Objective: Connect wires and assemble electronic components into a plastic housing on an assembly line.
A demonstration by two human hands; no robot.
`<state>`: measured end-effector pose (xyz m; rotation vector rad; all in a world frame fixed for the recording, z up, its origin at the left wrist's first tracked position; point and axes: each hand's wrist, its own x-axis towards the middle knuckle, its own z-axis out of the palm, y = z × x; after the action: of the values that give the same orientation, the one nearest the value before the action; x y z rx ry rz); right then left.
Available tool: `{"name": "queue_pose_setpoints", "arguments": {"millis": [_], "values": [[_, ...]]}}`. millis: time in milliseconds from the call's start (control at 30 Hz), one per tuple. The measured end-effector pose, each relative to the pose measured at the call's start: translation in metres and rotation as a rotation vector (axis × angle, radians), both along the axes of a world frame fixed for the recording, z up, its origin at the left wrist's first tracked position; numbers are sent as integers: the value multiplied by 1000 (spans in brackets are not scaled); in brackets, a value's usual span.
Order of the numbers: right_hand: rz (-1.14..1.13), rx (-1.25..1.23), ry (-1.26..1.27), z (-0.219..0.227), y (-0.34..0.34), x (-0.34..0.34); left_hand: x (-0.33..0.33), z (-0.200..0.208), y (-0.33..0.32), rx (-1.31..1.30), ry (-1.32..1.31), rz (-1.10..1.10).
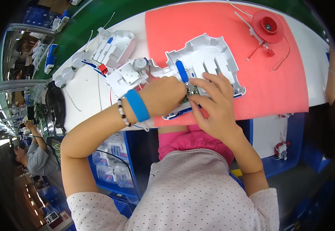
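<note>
A white plastic housing half (210,50) lies on the red mat, its hollow inside facing up, with a blue oval part (182,71) in it. Low in the housing sits a small green circuit board (193,91), partly covered by my fingers. My left hand (165,95) is closed in a fist at the board's left side; what its fingers hold is hidden. From the right, my right hand (215,102) reaches in with bent fingers, its fingertips gripping at the board's edge.
Left of the mat lie a white mechanism with a round grey motor (129,73) and another white housing (115,48). A red round part (267,27) with wires rests at the far right of the mat (279,88). A black bag-like item (56,104) hangs at the table's left edge. Another person (40,154) sits farther left.
</note>
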<state>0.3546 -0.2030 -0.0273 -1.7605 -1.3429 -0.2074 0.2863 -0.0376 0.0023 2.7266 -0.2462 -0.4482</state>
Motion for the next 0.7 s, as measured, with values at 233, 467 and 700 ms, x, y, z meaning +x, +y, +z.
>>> {"name": "queue_pose_setpoints", "arguments": {"millis": [233,467,700], "values": [[10,1,-28,-1,2,-5,-13,-1,-6,27,-71,76],[6,-47,-33,10,5,-3,-30,23,-4,-292,-533,153],[320,-217,-206,64,79,5,-131,19,80,-379,-851,1069]]}}
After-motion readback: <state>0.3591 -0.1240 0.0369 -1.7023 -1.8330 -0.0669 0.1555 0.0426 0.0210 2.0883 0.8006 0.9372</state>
